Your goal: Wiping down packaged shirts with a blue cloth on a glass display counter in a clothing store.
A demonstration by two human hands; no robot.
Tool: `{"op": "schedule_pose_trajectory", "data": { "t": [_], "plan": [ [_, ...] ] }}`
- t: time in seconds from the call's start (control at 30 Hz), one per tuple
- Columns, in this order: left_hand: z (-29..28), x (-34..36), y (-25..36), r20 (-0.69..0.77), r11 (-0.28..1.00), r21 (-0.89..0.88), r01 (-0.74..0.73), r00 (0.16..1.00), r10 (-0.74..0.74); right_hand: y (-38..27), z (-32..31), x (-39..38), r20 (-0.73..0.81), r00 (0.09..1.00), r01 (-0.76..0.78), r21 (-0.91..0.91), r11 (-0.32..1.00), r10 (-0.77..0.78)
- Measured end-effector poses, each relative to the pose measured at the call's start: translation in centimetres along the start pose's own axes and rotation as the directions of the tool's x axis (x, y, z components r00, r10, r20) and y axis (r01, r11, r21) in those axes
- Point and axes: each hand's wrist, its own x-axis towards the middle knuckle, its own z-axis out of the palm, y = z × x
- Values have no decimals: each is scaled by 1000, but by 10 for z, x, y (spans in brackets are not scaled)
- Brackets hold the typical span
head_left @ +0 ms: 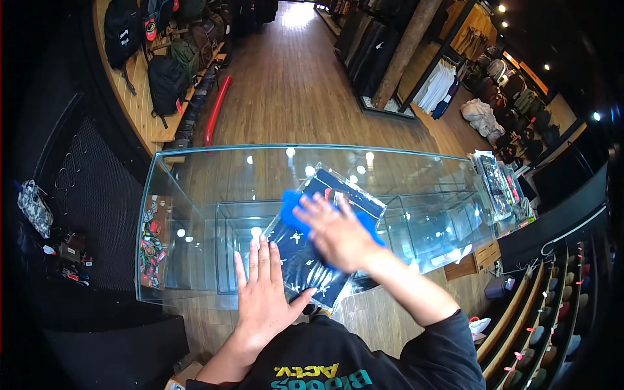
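A dark navy garment or cloth with a white print, in a clear plastic bag (296, 259), lies aslant on the glass counter (188, 224). My right hand (341, 240) presses a bright blue cloth (291, 207) against the upper part of the bag, its fingers spread over the cloth. Part of the cloth is hidden beneath the palm. My left hand (263, 292) lies flat at the bag's left edge, fingers stretched out and the thumb reaching over the lower corner. Nothing is held in it.
Small colourful items (153, 253) fill the counter's left end. A stack of packages (497, 188) stands at its right end. Backpacks (169, 84) line the left wall, with a red tube (218, 110) on the floor. Clothes racks (435, 88) and cap shelves (543, 325) are on the right.
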Motion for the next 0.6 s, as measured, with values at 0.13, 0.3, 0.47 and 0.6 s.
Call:
{"op": "schedule_pose_trajectory", "data": {
  "t": [0.13, 0.3, 0.47, 0.6],
  "plan": [
    [-4, 5, 6, 5, 999, -37, 8, 1000, -8, 84, -11, 20, -220, 934, -309, -95, 946, 283],
    [-2, 4, 1, 30, 999, -22, 33, 999, -32, -14, 11, -10, 52, 966, 241, 187, 952, -254],
    [-7, 4, 8, 18, 998, -24, 54, 998, -53, 27, 5, 3, -65, 981, 187, 96, 978, -181],
    [-6, 9, 11, 15, 998, -18, 54, 998, -54, 86, -4, 32, -206, 960, -187, 39, 982, 191]
  ]
}}
